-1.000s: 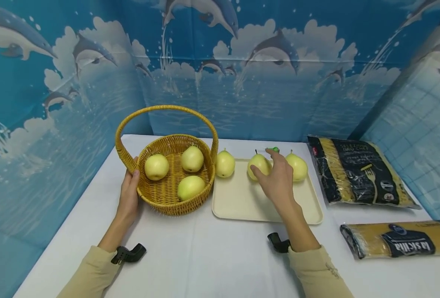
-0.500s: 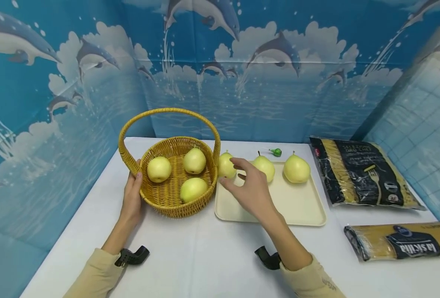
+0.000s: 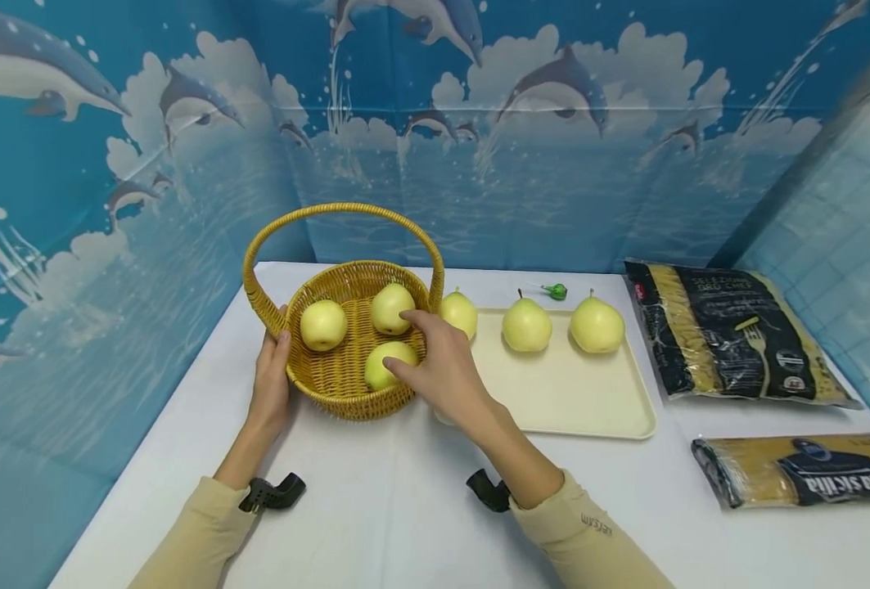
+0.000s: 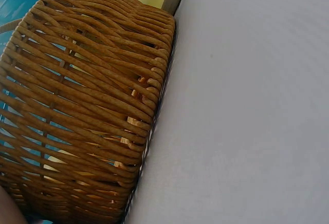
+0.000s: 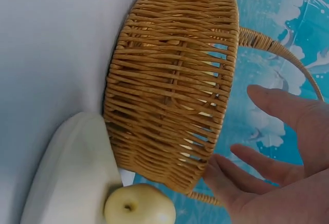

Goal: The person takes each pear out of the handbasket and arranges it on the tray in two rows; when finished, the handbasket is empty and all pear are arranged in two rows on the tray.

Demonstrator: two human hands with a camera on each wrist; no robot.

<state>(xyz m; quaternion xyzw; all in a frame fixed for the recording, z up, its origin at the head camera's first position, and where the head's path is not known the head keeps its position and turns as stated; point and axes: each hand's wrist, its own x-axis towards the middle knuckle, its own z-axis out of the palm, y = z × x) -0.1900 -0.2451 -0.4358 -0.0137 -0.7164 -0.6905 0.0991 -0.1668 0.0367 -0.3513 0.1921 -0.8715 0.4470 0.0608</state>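
My left hand [image 3: 268, 384] holds the left side of a wicker basket [image 3: 353, 405], thumb at the rim beside the handle's foot. Three yellow-green pears lie inside: one at the left [image 3: 323, 325], a rear pear [image 3: 391, 309] and a front pear [image 3: 386, 365]. Over the basket's right rim reaches my right hand [image 3: 449, 376], thumb and fingers spread. In the head view its fingertips overlap the front and rear pears. The right wrist view shows this hand [image 5: 308, 147] with nothing between thumb and fingers, above the basket's woven wall [image 5: 169, 80].
A cream tray [image 3: 574, 401] right of the basket bears more pears, including a middle pear [image 3: 526, 325] and a right pear [image 3: 597, 325]. Behind it lies a small green item [image 3: 555, 291]. Two pasta packs, a black bag [image 3: 737, 335] and a long pack [image 3: 803, 470], lie far right.
My right hand has moved left from the pears on the tray to above the basket's right side, holding nothing. The left hand stays at the basket; the pears keep their places.
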